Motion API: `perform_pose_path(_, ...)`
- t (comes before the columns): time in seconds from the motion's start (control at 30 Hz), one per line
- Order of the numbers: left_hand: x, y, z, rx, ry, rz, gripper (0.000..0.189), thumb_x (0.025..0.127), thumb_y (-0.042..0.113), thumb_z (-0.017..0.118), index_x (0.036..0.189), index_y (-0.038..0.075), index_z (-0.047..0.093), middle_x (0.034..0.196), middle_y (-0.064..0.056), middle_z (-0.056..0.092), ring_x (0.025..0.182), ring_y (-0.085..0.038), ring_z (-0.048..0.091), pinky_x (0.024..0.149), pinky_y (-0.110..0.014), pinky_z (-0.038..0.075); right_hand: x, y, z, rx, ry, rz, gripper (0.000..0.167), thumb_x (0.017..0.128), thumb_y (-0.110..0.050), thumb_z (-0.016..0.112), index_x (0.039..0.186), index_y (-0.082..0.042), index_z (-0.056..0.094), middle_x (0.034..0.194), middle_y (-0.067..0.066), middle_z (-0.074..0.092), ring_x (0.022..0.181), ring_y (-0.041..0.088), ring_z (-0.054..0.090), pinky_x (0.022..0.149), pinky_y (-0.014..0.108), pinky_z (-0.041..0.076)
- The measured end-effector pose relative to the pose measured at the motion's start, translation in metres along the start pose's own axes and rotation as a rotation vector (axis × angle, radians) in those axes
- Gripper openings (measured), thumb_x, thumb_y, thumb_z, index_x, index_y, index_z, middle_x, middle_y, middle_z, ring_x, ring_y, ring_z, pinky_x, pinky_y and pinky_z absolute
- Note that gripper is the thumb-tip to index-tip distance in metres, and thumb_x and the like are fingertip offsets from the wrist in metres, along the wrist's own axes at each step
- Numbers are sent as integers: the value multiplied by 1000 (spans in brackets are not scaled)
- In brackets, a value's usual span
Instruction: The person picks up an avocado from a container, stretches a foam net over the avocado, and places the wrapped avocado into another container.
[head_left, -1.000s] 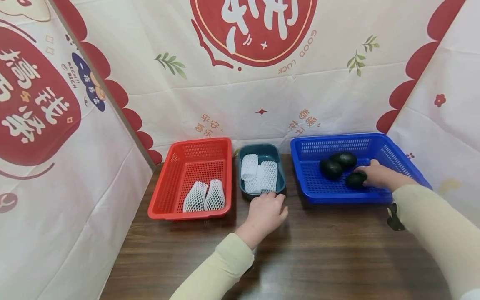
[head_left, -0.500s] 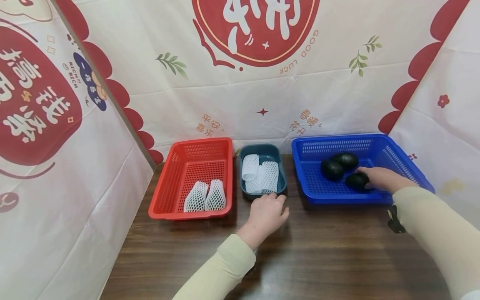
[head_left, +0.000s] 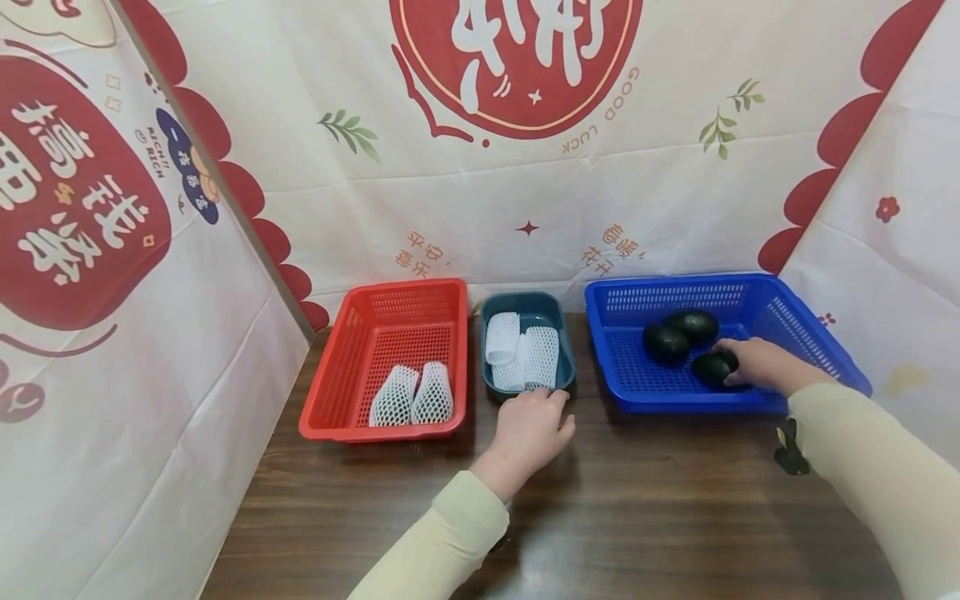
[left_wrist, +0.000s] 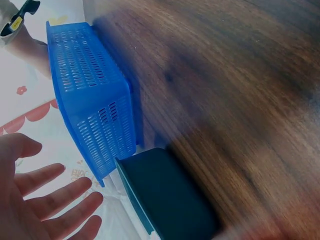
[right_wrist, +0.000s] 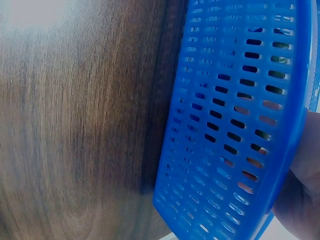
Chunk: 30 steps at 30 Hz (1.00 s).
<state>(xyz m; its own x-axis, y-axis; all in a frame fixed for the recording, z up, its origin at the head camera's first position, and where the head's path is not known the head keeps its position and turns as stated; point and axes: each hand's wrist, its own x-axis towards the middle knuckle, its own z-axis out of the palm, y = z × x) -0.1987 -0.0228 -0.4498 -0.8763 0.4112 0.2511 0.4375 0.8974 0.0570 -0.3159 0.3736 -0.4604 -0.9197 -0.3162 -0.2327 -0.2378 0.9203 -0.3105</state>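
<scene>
In the head view my right hand (head_left: 759, 363) reaches into the blue basket (head_left: 675, 403) and grips a dark green avocado (head_left: 711, 369). Two more avocados (head_left: 692, 326) lie together just behind it. My left hand (head_left: 529, 423) hovers at the front rim of a small teal container (head_left: 564, 333), fingers loose and spread in the left wrist view, holding nothing. White foam net sleeves (head_left: 542, 354) lie inside that container. The right wrist view shows mostly the basket's slotted side (right_wrist: 225, 125); its wall and rim hide most of the right hand.
A red basket (head_left: 322, 400) at the left holds two net-sleeved pieces (head_left: 432, 396), dark through the mesh. All three containers stand in a row on a brown wooden table (head_left: 637, 500). Printed cloth (head_left: 465, 200) hangs behind and along both sides.
The fingers of my right hand have settled lower over the avocado, which stays in the blue basket. My left hand keeps its place. The head view has shifted slightly.
</scene>
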Motion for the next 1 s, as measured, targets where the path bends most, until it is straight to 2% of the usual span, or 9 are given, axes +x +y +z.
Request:
perform_pose_path(0.2, 1, -3, -1, -22, -50, -23, 33, 92, 42, 60, 116, 21, 69, 100, 1, 68, 82, -15, 64, 64, -30, 53, 0, -4, 1, 15, -3, 5, 52, 83, -17, 77, 125, 5, 55, 112, 34, 58, 97, 49, 56, 83, 68, 43)
perform_pose_path(0.4, 0, -5, -6, -21, -24, -10, 32, 93, 41, 60, 114, 19, 70, 100, 0, 68, 80, -15, 64, 62, -30, 52, -7, -14, -7, -24, 25, 0, 52, 82, -23, 77, 123, 2, 59, 113, 36, 58, 96, 49, 57, 82, 68, 44)
perform_pose_path(0.63, 0, -10, -16, -32, -16, -20, 34, 93, 41, 60, 117, 19, 69, 101, -1, 68, 80, -16, 64, 63, -31, 53, -13, -27, -19, -37, 100, -27, 50, 85, -24, 72, 124, 5, 61, 114, 39, 55, 103, 55, 51, 86, 69, 40)
perform_pose_path(0.77, 2, -14, -20, -82, -36, -56, 36, 93, 42, 60, 120, 19, 68, 104, -1, 68, 84, -16, 64, 66, -33, 54, -19, -43, -27, -15, 144, -27, 55, 87, -29, 72, 128, 5, 59, 112, 38, 56, 95, 46, 53, 82, 64, 44)
perform_pose_path(1.0, 9, -16, -31, -189, -31, -100, 41, 91, 39, 65, 126, 18, 65, 114, -1, 67, 92, -15, 63, 75, -34, 55, -33, -86, -35, 78, 241, -54, 63, 85, -38, 74, 127, 4, 50, 116, 34, 56, 101, 45, 54, 81, 62, 46)
